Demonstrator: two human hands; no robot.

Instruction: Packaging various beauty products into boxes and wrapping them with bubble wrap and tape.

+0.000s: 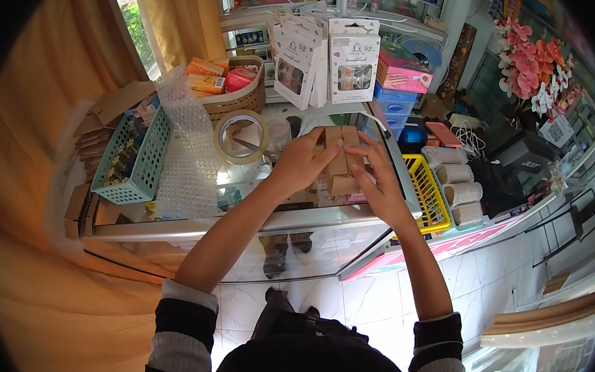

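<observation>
A small brown cardboard box (338, 167) with folded flaps is between my hands, over the glass counter top. My left hand (302, 161) grips its left side, the thumb lying on the upper face. On the other side, my right hand (379, 184) holds the box with its fingertips on the right edge and the flaps. A seam runs lengthwise down the top of the box. Left of my left hand, a roll of clear packing tape (218, 137) stands tilted. A pair of scissors (248, 144) is partly hidden behind it. Bubble wrap (186, 169) lies farther left.
At left are a teal plastic basket (160, 144) with small bottles and stacked folded cardboard (94, 144). A wicker basket (235, 105) of boxed soaps and hanging nail packs (353, 62) stand behind. A yellow basket (425, 193) and wrapped parcels (462, 192) are at right.
</observation>
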